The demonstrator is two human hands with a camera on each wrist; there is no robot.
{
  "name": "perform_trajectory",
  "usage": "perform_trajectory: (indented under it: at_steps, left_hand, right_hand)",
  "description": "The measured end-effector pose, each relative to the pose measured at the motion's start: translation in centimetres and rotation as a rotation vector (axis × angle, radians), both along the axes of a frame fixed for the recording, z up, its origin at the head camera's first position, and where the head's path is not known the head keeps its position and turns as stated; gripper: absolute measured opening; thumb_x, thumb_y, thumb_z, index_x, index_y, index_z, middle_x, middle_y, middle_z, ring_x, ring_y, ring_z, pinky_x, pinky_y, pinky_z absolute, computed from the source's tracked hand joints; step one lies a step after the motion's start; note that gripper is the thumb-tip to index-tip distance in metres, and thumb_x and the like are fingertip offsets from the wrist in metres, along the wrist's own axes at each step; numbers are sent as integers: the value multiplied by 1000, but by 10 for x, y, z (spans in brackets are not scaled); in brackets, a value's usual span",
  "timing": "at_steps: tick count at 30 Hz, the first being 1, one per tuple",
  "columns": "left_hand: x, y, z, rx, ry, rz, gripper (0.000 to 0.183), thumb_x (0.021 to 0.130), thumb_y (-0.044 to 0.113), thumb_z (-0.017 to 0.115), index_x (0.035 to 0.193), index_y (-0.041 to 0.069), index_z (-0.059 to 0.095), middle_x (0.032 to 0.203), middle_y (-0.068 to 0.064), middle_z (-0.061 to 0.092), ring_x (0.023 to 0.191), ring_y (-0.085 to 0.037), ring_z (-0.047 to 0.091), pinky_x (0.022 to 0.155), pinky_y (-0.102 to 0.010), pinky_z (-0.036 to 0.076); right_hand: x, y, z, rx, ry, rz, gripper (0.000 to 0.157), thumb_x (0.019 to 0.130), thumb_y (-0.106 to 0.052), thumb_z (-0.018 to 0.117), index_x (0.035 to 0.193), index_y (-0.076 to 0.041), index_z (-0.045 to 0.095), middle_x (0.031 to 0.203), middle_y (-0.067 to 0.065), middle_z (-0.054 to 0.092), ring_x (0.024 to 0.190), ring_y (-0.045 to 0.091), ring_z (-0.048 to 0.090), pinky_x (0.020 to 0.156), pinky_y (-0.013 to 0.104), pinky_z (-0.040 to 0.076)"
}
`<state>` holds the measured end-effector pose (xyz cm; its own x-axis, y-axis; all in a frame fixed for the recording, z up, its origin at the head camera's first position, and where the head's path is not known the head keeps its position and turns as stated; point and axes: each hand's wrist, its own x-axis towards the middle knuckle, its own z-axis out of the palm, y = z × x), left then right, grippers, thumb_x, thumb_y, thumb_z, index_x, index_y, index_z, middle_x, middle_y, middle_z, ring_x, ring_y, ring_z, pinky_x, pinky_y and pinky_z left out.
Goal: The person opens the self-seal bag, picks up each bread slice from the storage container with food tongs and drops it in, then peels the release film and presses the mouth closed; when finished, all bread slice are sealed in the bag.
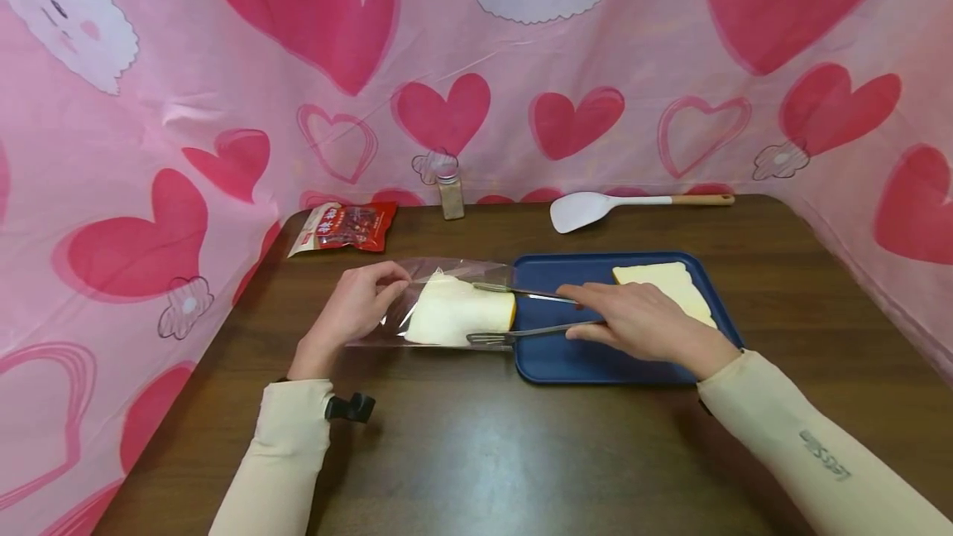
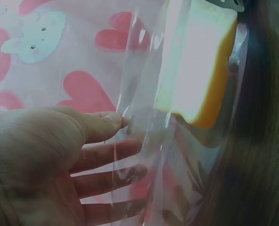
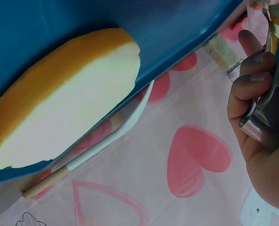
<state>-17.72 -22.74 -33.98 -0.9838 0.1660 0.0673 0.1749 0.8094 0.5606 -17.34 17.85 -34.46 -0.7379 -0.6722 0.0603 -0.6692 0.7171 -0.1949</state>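
A slice of bread (image 1: 457,313) lies inside a clear plastic bag (image 1: 476,271), left of the blue tray (image 1: 551,366). My left hand (image 1: 357,304) pinches the bag's film between thumb and index finger, at the left end; in the left wrist view the other fingers (image 2: 113,181) are spread along the film. With my right hand (image 1: 644,321) I grip metal tongs (image 1: 547,329), whose two slotted ends reach into the bag along the far and near sides of the slice. Whether both ends press on the bread I cannot tell. Another bread slice (image 1: 666,284) rests on the tray's right part.
Behind the tray lies a white spatula (image 1: 584,212) with a wooden handle. A small spice jar (image 1: 450,195) and a red food packet (image 1: 346,226) stand along the table's back edge. Heart-patterned pink cloth (image 1: 439,40) hangs behind and at the sides.
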Motion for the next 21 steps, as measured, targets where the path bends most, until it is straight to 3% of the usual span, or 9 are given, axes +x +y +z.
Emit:
perform_trajectory:
  at_steps: [3, 9, 15, 21]
  left_hand:
    - [0, 0, 0, -8, -6, 14, 17, 104, 15, 67, 118, 10, 75, 117, -14, 77, 108, -35, 67, 103, -57, 56]
    - [1, 1, 2, -17, 25, -3, 17, 104, 16, 67, 116, 10, 76, 120, -16, 76, 111, -37, 68, 104, -58, 55]
    - [4, -3, 7, -14, 49, 19, 15, 103, 14, 68, 116, 9, 76, 119, -16, 76, 104, -35, 69, 94, -54, 59]
    - [5, -4, 8, 6, 38, 9, 18, 104, 13, 67, 118, 7, 75, 119, -17, 76, 103, -35, 71, 91, -52, 61]
  right_hand:
    - [-2, -3, -1, -7, -8, -3, 60, 98, -49, 71, 148, -19, 59, 123, 4, 76, 85, 14, 72, 74, 37, 60]
    - [-5, -15, -4, -19, -33, 14, 62, 98, -49, 71, 148, -16, 59, 133, 9, 73, 109, 26, 75, 82, 45, 63]
    - [-8, -22, -5, 10, -41, 26, 59, 98, -48, 71, 146, -14, 61, 126, 8, 75, 105, 26, 74, 73, 43, 61]
    - [-8, -24, -4, 17, -72, 8, 63, 99, -49, 70, 149, -14, 59, 137, 13, 71, 119, 32, 72, 87, 52, 62]
